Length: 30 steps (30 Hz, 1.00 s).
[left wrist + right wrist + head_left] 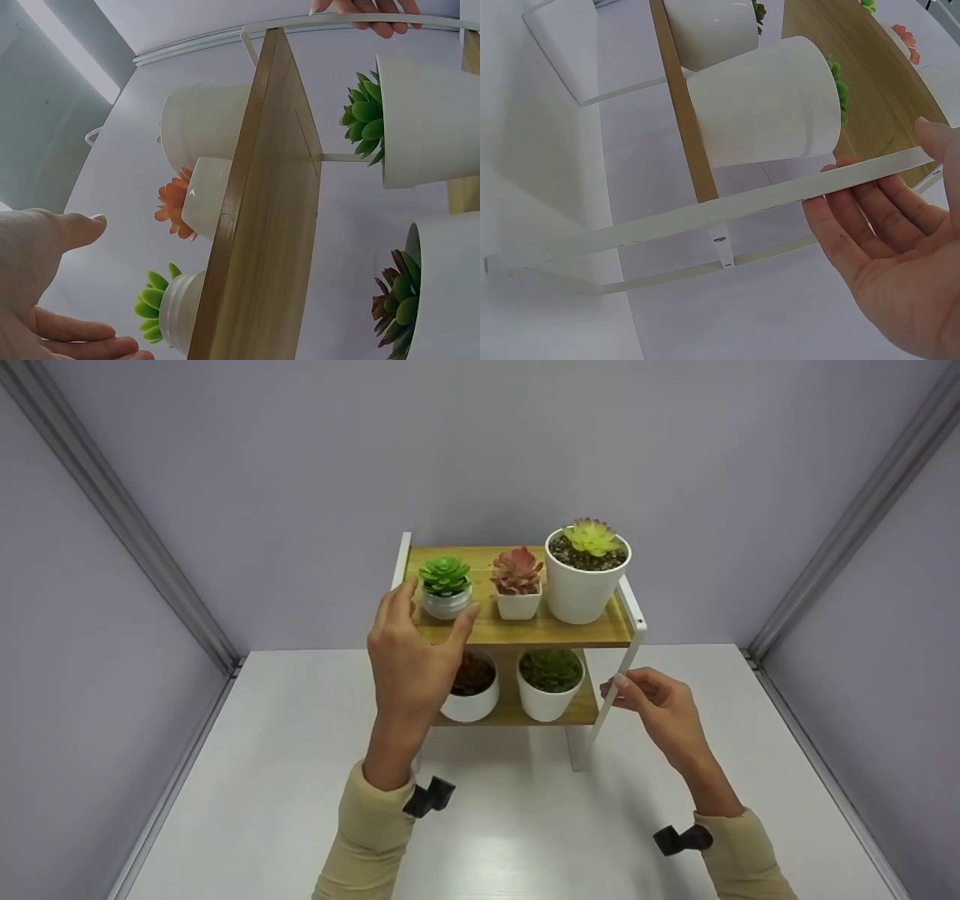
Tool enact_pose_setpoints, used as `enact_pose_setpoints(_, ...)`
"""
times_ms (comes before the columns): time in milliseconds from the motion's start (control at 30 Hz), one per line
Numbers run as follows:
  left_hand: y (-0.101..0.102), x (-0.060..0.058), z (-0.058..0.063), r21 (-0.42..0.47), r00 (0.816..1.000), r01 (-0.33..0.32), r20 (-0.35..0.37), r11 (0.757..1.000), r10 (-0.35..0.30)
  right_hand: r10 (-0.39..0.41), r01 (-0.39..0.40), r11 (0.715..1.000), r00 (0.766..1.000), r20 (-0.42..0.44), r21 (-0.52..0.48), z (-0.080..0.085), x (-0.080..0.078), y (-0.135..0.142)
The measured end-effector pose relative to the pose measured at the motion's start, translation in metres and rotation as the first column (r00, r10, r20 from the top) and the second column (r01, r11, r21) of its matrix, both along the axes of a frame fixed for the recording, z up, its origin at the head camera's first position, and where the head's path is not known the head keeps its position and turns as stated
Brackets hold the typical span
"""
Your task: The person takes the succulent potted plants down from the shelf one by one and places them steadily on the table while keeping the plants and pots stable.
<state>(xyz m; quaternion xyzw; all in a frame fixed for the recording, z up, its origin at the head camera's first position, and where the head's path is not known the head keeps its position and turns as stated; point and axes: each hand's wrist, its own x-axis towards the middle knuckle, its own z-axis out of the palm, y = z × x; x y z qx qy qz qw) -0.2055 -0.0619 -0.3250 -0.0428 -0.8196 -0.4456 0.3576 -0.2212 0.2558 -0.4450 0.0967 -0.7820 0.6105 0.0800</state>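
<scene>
Nearest, I hold the white rack leg (765, 196) pinched in the right hand (664, 712). Beyond, the left hand (412, 660), thumb and fingers spread, brackets the green rosette succulent (445, 575) without gripping: squat, glossy white pot (446, 607), upright at the left end of the upper shelf (484, 632). I judge this as positioning; the next move calls for closing evenly or withdrawing cleanly.

Beyond the left hand (412, 656) I see a bright-green succulent (445, 574) above tan, wood-grained shelf board (499, 633); at the right hand (664, 709), white shelf frame (765, 197).
</scene>
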Motion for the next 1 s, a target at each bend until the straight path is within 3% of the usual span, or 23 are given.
enact_pose_setpoints(500,0.007,-0.008,0.023,0.055,0.97,-0.046,0.242,0.997,0.032,-0.002,0.002,1.0,1.0,-0.007,-0.028,-0.002,-0.002,-0.002)
enact_pose_setpoints(1000,0.009,-0.019,0.023,0.049,0.953,-0.071,0.298,0.996,0.053,-0.016,0.016,1.0,1.0,-0.001,-0.027,-0.003,-0.004,-0.005)
